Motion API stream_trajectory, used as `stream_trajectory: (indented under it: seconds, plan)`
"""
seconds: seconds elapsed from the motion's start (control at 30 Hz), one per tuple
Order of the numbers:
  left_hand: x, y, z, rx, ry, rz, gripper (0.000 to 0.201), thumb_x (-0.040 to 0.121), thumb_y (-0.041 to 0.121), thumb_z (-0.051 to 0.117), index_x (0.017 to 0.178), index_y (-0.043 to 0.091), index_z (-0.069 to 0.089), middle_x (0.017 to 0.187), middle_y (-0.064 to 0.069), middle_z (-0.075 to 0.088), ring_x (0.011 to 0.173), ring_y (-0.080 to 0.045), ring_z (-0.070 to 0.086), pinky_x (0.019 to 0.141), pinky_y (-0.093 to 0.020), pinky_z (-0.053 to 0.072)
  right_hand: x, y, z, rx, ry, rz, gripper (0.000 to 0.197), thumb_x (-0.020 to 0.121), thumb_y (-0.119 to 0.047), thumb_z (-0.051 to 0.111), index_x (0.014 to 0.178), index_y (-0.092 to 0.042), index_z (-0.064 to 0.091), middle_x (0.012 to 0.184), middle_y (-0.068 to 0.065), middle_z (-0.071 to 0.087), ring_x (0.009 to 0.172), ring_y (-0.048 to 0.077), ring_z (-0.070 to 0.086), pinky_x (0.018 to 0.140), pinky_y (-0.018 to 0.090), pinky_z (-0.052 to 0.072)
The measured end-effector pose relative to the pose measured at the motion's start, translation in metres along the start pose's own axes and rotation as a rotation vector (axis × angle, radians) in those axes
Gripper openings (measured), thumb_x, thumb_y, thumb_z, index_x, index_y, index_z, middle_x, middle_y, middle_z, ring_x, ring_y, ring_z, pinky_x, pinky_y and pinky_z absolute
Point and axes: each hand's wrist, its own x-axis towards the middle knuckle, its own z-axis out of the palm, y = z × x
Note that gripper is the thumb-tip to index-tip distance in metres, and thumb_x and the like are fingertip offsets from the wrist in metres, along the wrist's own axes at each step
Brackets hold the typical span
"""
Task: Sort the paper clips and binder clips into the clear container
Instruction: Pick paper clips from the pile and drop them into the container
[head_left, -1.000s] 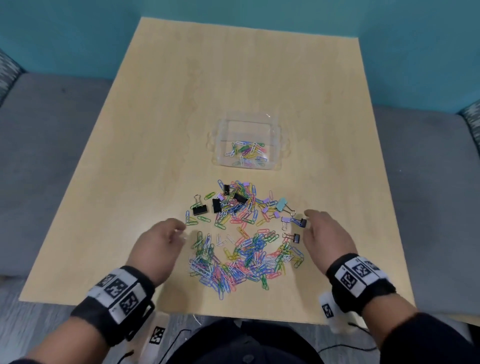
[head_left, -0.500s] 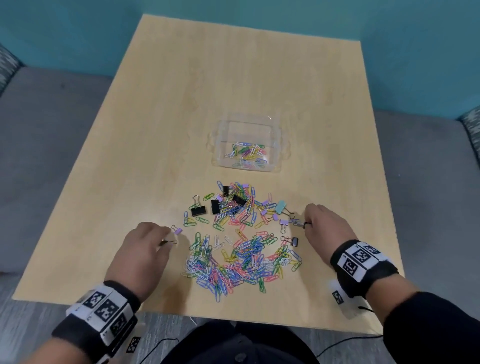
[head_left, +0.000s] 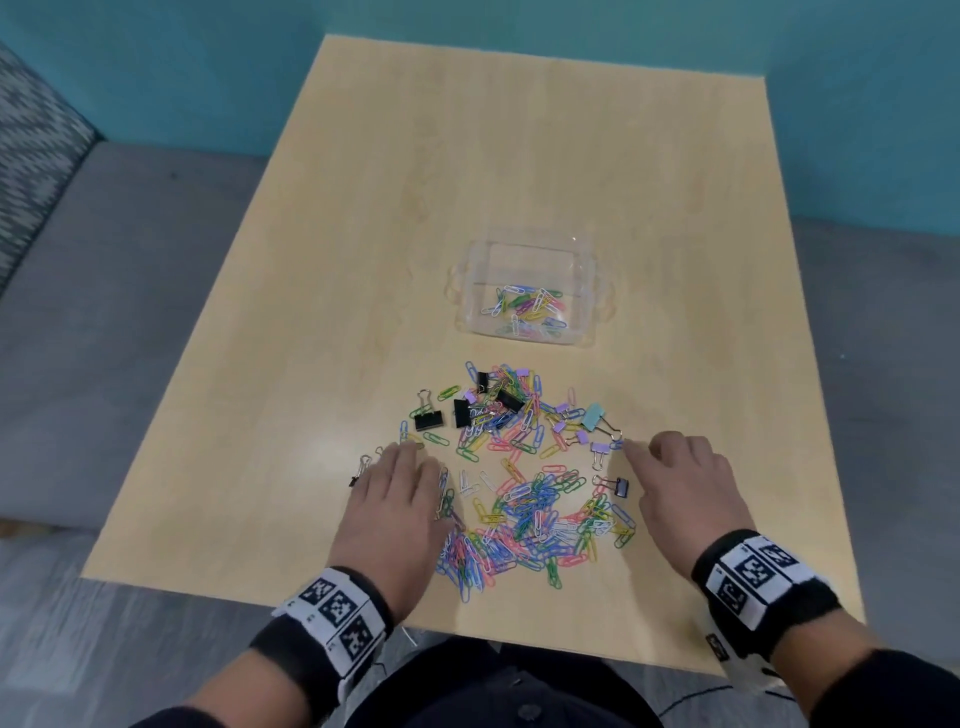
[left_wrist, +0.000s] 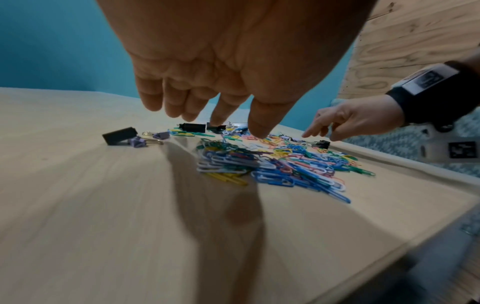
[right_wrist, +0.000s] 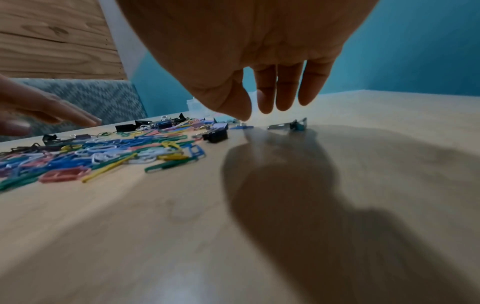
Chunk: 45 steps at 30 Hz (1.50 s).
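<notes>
Mostly the work is ahead of me: the clear container (head_left: 527, 291) sits near the middle of the table (head_left: 363, 260), toward the far edge from the clips, and holds only a small heap of coloured paper clips. No binder clips show inside it. The loose paper clips (head_left: 535, 519) lie in a wide scatter between the container and the near edge, thickest just in front of me, with black binder clips (head_left: 428, 420) and small purple binder clips (head_left: 600, 448) mixed into the far part of the spread and a teal binder clip (head_left: 593, 415) at its right side.

My left hand (head_left: 400, 499) rests over the left fringe of the scatter with fingers straight and spread, holding nothing. My right hand (head_left: 680, 478) is at the right fringe; its fingers hang straight and its thumb tip touches down by a blue clip (right_wrist: 241, 127), near the teal one. It grips nothing that I can see.

To do this step well, I judge I should rake from both fringes inward, gathering a compact bunch before lifting. Flat clips on a smooth top are hard to pinch singly, so sliding several together should help. Binder clips are bulkier; I would pick those out by their wire handles and keep them apart from the paper clips in the container.
</notes>
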Motion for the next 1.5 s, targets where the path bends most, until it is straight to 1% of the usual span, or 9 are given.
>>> stream_trajectory:
  seconds: [0.13,0.43,0.57,0.7,0.83,1.0,1.17,1.4,1.5]
  plan:
    - [0.005,0.002,0.002,0.042,0.024,0.024,0.065,0.086,0.049,0.030,0.132,0.006,0.045,0.138,-0.020,0.045,0.130,-0.037,0.039,0.106,-0.051,0.031,-0.003,-0.006,0.002,-0.034,-0.052,0.024,0.061,0.066,-0.010,0.055,0.127,-0.021,0.053,0.102,0.005,0.052,0.090,0.028,0.042,0.073,0.040,0.038]
    - [0.016,0.001,0.013,0.059,0.087,0.077,0.065,0.087,0.047,0.031,0.133,0.003,0.044,0.136,-0.024,0.045,0.127,-0.039,0.041,0.106,-0.046,0.020,-0.018,-0.008,-0.004,-0.028,-0.128,0.095,0.056,0.072,-0.014,0.048,0.127,-0.020,0.051,0.105,0.004,0.052,0.094,0.027,0.041,0.076,0.038,0.036]
    - [0.020,0.001,0.011,0.084,0.079,0.097,0.066,0.087,0.048,0.030,0.130,0.001,0.049,0.130,-0.024,0.052,0.121,-0.038,0.048,0.104,-0.047,0.022,-0.036,-0.011,0.001,-0.068,-0.114,0.145,0.040,0.068,-0.014,0.056,0.108,-0.014,0.062,0.091,0.006,0.055,0.082,0.029,0.045,0.066,0.039,0.037]
    - [0.011,0.003,0.014,0.069,0.054,0.120,0.065,0.086,0.047,0.031,0.129,0.001,0.049,0.131,-0.023,0.051,0.121,-0.037,0.049,0.104,-0.048,0.024,-0.059,-0.023,0.006,-0.036,-0.063,0.127,0.038,0.064,-0.017,0.040,0.093,-0.009,0.063,0.076,0.007,0.053,0.068,0.031,0.045,0.056,0.038,0.037]
    - [-0.002,0.008,0.020,0.038,0.040,0.153,0.065,0.087,0.047,0.032,0.131,0.003,0.050,0.134,-0.022,0.049,0.124,-0.036,0.048,0.105,-0.047,0.024,-0.069,-0.041,0.008,0.020,-0.050,-0.021,0.047,0.055,-0.014,0.064,0.102,-0.010,0.065,0.077,0.005,0.054,0.068,0.029,0.048,0.054,0.038,0.041]
    - [-0.012,0.015,0.024,0.017,0.067,0.258,0.061,0.086,0.048,0.036,0.128,0.006,0.054,0.132,-0.018,0.054,0.121,-0.032,0.052,0.103,-0.045,0.026,-0.052,-0.047,0.006,0.070,-0.036,-0.004,0.063,0.060,-0.012,0.059,0.124,-0.011,0.056,0.085,0.006,0.057,0.072,0.029,0.050,0.056,0.039,0.043]
    - [-0.018,0.020,0.019,-0.030,0.090,0.366,0.057,0.086,0.047,0.040,0.125,0.008,0.054,0.127,-0.012,0.057,0.117,-0.030,0.054,0.103,-0.042,0.032,-0.046,-0.055,0.008,0.067,-0.079,-0.085,0.065,0.057,-0.011,0.063,0.122,-0.013,0.058,0.084,0.006,0.058,0.070,0.029,0.051,0.054,0.037,0.043]
    - [-0.026,0.017,0.012,-0.109,0.032,0.114,0.056,0.085,0.044,0.043,0.131,0.012,0.044,0.134,-0.013,0.047,0.118,-0.033,0.045,0.085,-0.045,0.051,-0.041,-0.068,0.006,0.092,-0.117,-0.101,0.063,0.061,-0.016,0.064,0.123,-0.014,0.055,0.088,0.002,0.057,0.073,0.026,0.053,0.056,0.035,0.044]
    - [-0.033,0.013,0.011,-0.221,0.037,-0.012,0.068,0.075,0.047,0.066,0.132,0.016,0.043,0.125,-0.009,0.047,0.106,-0.029,0.044,0.081,-0.042,0.051,-0.046,-0.072,0.003,0.164,-0.120,-0.076,0.056,0.070,-0.023,0.052,0.126,-0.016,0.050,0.093,0.004,0.053,0.078,0.028,0.052,0.059,0.038,0.046]
